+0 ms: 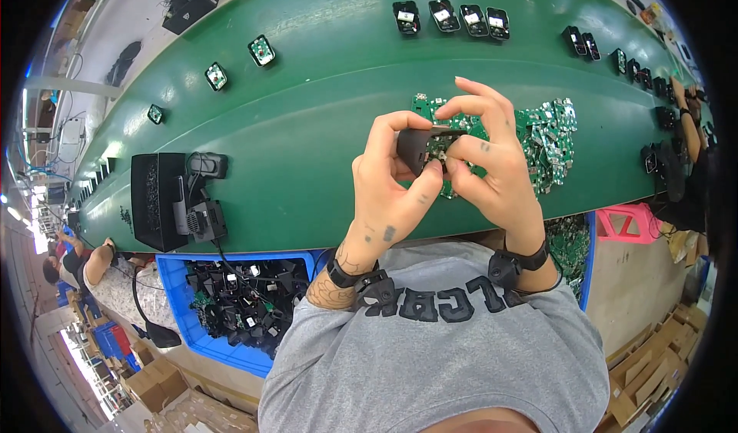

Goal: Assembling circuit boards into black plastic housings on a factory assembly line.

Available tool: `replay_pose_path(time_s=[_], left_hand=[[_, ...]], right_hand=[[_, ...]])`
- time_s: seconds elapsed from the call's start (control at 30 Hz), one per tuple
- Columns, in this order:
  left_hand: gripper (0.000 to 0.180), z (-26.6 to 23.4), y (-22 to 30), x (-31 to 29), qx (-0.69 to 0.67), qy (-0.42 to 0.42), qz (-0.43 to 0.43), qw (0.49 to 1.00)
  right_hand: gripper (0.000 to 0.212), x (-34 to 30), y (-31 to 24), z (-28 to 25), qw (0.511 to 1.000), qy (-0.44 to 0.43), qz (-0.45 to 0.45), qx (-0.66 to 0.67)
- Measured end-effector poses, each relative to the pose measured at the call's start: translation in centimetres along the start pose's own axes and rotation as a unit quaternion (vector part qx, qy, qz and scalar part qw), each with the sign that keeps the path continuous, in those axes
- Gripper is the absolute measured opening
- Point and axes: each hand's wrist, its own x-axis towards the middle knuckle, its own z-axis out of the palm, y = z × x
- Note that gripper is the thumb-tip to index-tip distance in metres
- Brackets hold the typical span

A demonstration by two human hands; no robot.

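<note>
Hands meet over the green conveyor belt (307, 148): left hand (388, 194) pinches a black plastic housing (415, 147) steady while right hand (492, 164) fingers grip a small circuit board (441, 142) at its opening; board pile (547, 137) at three o'clock.

The scene is brightly and evenly lit from overhead, so the green belt (323, 125) shows only a soft sheen near its far edge and the hands cast faint, short shadows. Strong daylight blows out the far left rim, where detail washes to white. The fisheye lens bends the belt into an arc and leaves black corners; the centre is sharp, while the cardboard boxes (653, 371) and the people at the edges are smeared and soft.
</note>
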Motion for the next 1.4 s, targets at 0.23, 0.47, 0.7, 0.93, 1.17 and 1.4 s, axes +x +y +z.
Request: replay_pose_path(time_s=[0.23, 0.47, 0.7, 0.93, 1.17, 1.4], left_hand=[[0.037, 0.0, -0.1, -0.1, 0.057, -0.013, 0.002, 0.998], [0.038, 0.5, -0.3, -0.2, 0.212, 0.014, 0.087, 0.973], [0.045, 0.6, -1.2, -0.2, 0.237, 0.016, 0.142, 0.961], [0.046, 0.8, -3.4, -0.3, 0.261, 0.021, 0.169, 0.950], [0.032, -2.0, -1.5, 2.6, -0.069, -0.068, -0.200, 0.975], [0.029, -3.9, -0.5, 3.4, -0.030, -0.200, -0.317, 0.927]], right_hand=[[0.008, -0.1, -0.4, -0.2, 1.000, -0.027, 0.014, 0.002], [0.003, -0.1, -0.5, 0.1, 0.999, -0.042, 0.034, -0.001], [0.010, -0.4, -0.5, 0.1, 0.995, -0.046, 0.092, 0.002], [0.016, -0.5, 0.5, 0.1, 0.990, -0.049, 0.133, -0.006], [0.026, -0.5, 1.5, -0.5, 0.999, 0.042, -0.027, 0.003], [0.031, -0.5, 1.5, -1.7, 0.983, -0.039, -0.179, -0.028]])
